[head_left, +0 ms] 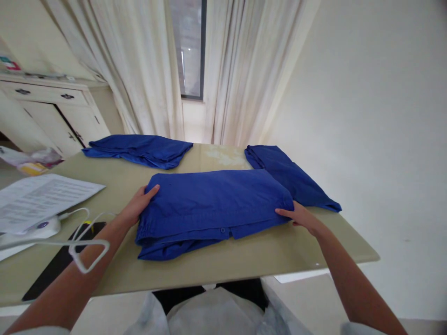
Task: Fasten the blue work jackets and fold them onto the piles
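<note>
Before you on the table (307, 246) lies the nearest blue garment (216, 195), folded into a wide, layered rectangle, gathered at your left, a small button (222, 230) along its near edge.

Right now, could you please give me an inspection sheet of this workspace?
Surface: pale table, glossy, with a whitish patch near its far edge.
Job's things: folded blue garment with a button at front; left blue bundle and right blue bundle beyond it.
Clutter: printed papers, white device and black flat item at left.
Hands: left hand grips the garment's left end; right hand grips its right end.
Cables: white cable looped at left, crossing the left forearm in view; contact unclear.
Surroundings: curtains, window, white cabinet, plain wall at right.
</note>
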Available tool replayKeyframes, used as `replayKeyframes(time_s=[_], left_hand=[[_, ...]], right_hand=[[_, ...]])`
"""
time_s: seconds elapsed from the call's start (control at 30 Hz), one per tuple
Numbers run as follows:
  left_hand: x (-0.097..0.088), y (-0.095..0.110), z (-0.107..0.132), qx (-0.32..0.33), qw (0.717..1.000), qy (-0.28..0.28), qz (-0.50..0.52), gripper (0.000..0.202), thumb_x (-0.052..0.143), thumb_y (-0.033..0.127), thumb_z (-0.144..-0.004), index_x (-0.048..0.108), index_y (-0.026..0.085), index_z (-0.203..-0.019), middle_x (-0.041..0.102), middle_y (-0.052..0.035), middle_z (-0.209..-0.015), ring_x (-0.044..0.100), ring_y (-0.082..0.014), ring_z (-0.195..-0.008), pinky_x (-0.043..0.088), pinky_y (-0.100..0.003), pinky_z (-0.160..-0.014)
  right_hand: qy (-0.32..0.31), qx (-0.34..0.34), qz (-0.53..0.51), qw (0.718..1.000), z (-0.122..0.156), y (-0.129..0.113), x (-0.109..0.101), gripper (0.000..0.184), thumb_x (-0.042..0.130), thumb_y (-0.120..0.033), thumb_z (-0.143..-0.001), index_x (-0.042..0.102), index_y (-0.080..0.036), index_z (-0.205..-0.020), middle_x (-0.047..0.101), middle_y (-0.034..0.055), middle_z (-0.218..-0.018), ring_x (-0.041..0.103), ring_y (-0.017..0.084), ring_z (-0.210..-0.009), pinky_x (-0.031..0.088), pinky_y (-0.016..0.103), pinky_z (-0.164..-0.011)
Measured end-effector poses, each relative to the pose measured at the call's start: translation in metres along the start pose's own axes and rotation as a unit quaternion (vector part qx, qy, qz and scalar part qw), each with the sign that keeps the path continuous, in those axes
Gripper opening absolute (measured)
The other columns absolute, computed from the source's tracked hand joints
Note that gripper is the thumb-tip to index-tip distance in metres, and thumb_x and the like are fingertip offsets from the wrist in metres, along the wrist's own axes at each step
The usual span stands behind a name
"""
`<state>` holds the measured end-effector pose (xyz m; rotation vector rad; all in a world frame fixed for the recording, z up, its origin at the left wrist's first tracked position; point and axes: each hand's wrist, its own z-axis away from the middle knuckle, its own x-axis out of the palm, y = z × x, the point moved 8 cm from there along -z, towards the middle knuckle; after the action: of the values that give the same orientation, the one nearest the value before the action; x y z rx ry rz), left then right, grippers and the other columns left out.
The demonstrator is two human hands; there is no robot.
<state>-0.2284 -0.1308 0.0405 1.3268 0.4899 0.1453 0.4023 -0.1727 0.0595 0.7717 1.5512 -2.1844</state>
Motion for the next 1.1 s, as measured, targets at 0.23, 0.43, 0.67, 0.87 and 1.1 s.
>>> replayKeyframes(time_s=[0.23, 0.43, 0.67, 0.87, 1.1], left_hand=[[0.028, 0.017, 0.015, -0.121, 0.988, -0.036, 0.086, 0.08, 0.093, 0.033, -0.064, 0.063, 0.012, -0.135, 0.076, -0.0219, -0.122, 0.075, -0.0394, -0.11, 0.063, -0.052, -0.094], [0.102, 0.002, 0.19, 0.119, 0.951, -0.264, 0.105, 0.072, 0.09, 0.042, -0.074, 0.059, 0.024, -0.136, 0.075, -0.0105, -0.123, 0.074, -0.0297, -0.11, 0.062, -0.042, -0.097], [0.265, -0.016, 0.356, 0.36, 0.782, -0.504, -0.068, 0.077, 0.076, 0.025, -0.084, 0.047, 0.03, -0.154, 0.057, -0.0172, -0.15, 0.066, -0.0329, -0.124, 0.058, -0.045, -0.102], [0.243, 0.006, 0.313, 0.422, 0.76, -0.432, -0.242, 0.02, 0.072, 0.03, -0.091, 0.073, 0.028, -0.11, 0.078, -0.0071, -0.098, 0.075, -0.0269, -0.09, 0.061, -0.038, -0.083], [0.112, 0.082, 0.079, 0.34, 0.895, 0.031, -0.286, 0.063, 0.063, 0.042, -0.096, 0.054, 0.009, -0.149, 0.049, -0.0263, -0.159, 0.049, -0.0439, -0.144, 0.041, -0.06, -0.118]], right_hand=[[0.007, -0.318, 0.252, 0.914, 0.0, -0.083, -0.029, 0.053, 0.069, -0.049, -0.087, 0.067, -0.021, -0.133, 0.075, 0.0132, -0.129, 0.069, 0.036, -0.116, 0.054, 0.051, -0.105], [0.15, -0.482, 0.489, 0.711, 0.011, -0.254, -0.079, 0.024, 0.055, -0.025, -0.098, 0.072, -0.021, -0.115, 0.075, 0.0118, -0.104, 0.065, 0.031, -0.101, 0.049, 0.044, -0.091], [0.176, -0.624, 0.386, 0.657, 0.011, -0.407, 0.033, 0.037, 0.047, -0.019, -0.106, 0.061, -0.018, -0.14, 0.068, 0.0139, -0.134, 0.054, 0.03, -0.126, 0.043, 0.047, -0.107], [0.024, -0.552, 0.436, 0.71, -0.029, -0.343, 0.124, 0.056, 0.063, -0.041, -0.104, 0.049, -0.02, -0.154, 0.063, 0.0157, -0.146, 0.06, 0.031, -0.13, 0.049, 0.044, -0.106], [-0.054, -0.278, 0.485, 0.828, -0.09, -0.185, 0.085, 0.083, 0.074, -0.063, -0.091, 0.054, -0.01, -0.151, 0.062, 0.0248, -0.146, 0.063, 0.038, -0.132, 0.051, 0.042, -0.107]])
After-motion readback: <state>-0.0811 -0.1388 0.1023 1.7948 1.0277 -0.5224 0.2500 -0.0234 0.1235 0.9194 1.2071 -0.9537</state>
